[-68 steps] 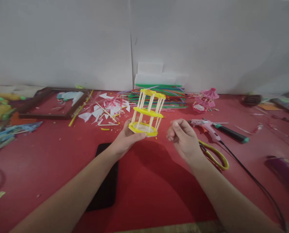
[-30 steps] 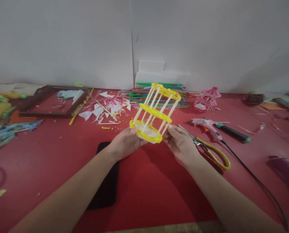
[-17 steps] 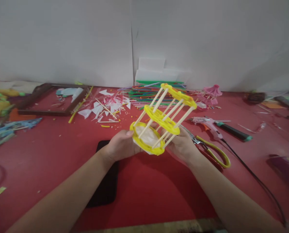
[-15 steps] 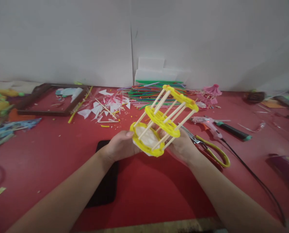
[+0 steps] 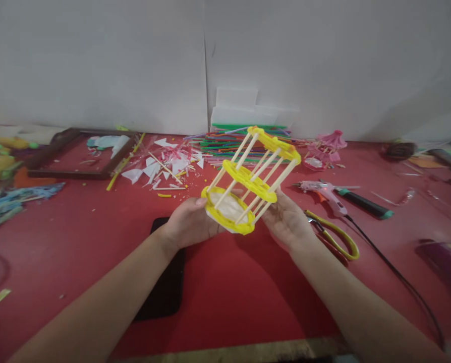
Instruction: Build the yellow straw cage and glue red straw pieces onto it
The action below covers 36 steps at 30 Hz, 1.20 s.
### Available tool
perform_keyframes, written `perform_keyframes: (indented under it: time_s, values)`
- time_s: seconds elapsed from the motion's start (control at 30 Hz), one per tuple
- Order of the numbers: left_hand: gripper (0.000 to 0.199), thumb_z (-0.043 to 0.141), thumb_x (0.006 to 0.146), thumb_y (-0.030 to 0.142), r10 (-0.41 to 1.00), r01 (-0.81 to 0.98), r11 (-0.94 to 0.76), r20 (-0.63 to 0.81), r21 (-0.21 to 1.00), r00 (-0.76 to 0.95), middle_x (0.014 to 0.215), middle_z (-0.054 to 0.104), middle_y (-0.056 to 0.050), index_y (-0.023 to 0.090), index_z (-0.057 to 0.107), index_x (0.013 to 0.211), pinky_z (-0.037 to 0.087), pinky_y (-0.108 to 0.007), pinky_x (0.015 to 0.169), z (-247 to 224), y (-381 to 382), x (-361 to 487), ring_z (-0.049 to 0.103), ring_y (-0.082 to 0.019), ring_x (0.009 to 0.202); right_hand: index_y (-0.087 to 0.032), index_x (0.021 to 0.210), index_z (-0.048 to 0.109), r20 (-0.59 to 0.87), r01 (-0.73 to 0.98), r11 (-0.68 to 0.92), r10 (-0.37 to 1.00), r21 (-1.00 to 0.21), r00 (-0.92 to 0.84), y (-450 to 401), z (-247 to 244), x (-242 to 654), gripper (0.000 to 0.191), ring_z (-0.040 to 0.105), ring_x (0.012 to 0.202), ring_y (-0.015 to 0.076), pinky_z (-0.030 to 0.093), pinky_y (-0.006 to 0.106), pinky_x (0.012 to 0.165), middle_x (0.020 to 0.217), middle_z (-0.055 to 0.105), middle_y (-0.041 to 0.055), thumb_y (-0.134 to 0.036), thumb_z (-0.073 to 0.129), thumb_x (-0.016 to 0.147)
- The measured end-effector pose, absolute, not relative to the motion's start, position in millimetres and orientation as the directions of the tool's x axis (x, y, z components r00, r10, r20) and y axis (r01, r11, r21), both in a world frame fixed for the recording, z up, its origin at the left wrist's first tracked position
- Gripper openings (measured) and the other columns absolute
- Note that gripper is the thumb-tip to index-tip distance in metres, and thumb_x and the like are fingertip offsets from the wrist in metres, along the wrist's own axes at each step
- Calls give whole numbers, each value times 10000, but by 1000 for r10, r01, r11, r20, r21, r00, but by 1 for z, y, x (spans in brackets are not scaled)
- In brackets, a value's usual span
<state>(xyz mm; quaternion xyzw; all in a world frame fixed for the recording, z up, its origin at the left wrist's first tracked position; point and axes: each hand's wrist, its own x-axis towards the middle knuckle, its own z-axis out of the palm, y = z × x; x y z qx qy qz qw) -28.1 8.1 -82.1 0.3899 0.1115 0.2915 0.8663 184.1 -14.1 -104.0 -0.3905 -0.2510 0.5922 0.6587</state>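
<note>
Between my hands is a small tower model: three yellow rings [image 5: 267, 193] joined by pale wooden sticks, with a white bottom. It is tilted, its top leaning away to the right, and held above the table. My left hand [image 5: 189, 222] is closed on the bottom ring's left side, thumb on the rim and fingers underneath. On the other side, my right hand [image 5: 288, 219] is against the sticks and rings, with its fingers partly hidden behind them. Scissors with yellow-edged handles [image 5: 339, 237] lie just right of my right hand, their blades hidden by it.
On the red table [image 5: 225, 312] lie a black phone [image 5: 163, 287], a pink glue gun [image 5: 326, 194] with a cord, and a dark-handled cutter [image 5: 365, 203]. Farther back are coloured pipe cleaners [image 5: 229, 146], white scraps [image 5: 176, 164], a pink model [image 5: 329, 146] and a brown frame [image 5: 70, 175].
The yellow tower has moved slightly up and left. My right hand has shifted a little, so more of its fingers and palm show beside the sticks. My left hand keeps its hold.
</note>
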Motion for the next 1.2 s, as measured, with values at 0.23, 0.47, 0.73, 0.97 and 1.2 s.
perform_keyframes:
  time_s: [0.23, 0.47, 0.73, 0.97, 1.2]
  values:
    - [493, 648, 729, 491, 651, -480, 545, 13, 687, 759, 1125, 728, -69, 200, 700, 1123, 508, -350, 928, -78, 11, -28, 649, -277, 1097, -243, 714, 618, -156, -804, -26, 984, -594, 83, -13, -95, 185, 172, 591, 612, 82, 537, 189, 577, 635, 606, -69, -294, 770, 779]
    - [499, 643, 745, 478, 686, -531, 549, 15, 646, 728, 1118, 728, -82, 145, 683, 1114, 524, -332, 922, -74, 13, -29, 652, -252, 1072, -223, 675, 632, -106, -716, -88, 994, -692, -20, -23, -85, 180, 241, 392, 407, 47, 427, 165, 435, 451, 450, -110, -325, 851, 667]
    - [428, 681, 702, 442, 789, -626, 526, -55, 577, 612, 1034, 747, -53, 183, 685, 1042, 537, -320, 913, -75, 17, -26, 695, -213, 927, -224, 776, 790, 10, -88, 11, 1000, -996, 12, -28, -94, 178, 171, 649, 599, 138, 549, 304, 649, 641, 725, 6, -329, 826, 646]
    - [509, 687, 690, 458, 847, -686, 463, -52, 561, 530, 1080, 730, -54, 197, 642, 1124, 529, -330, 935, -73, 15, -28, 674, -231, 1043, -203, 1238, 613, -100, -55, -96, 993, -994, 68, -26, -99, 175, 586, 717, 706, 168, 568, 347, 790, 766, 766, 8, -307, 795, 690]
    - [692, 660, 654, 614, 812, -602, 481, -66, 637, 580, 1201, 681, -123, 175, 603, 1187, 532, -311, 902, -70, 13, -33, 608, -302, 1188, -175, 866, 739, -234, -208, -242, 970, -948, -62, -27, -102, 170, 357, 692, 633, 151, 575, 323, 714, 713, 749, 15, -340, 863, 575]
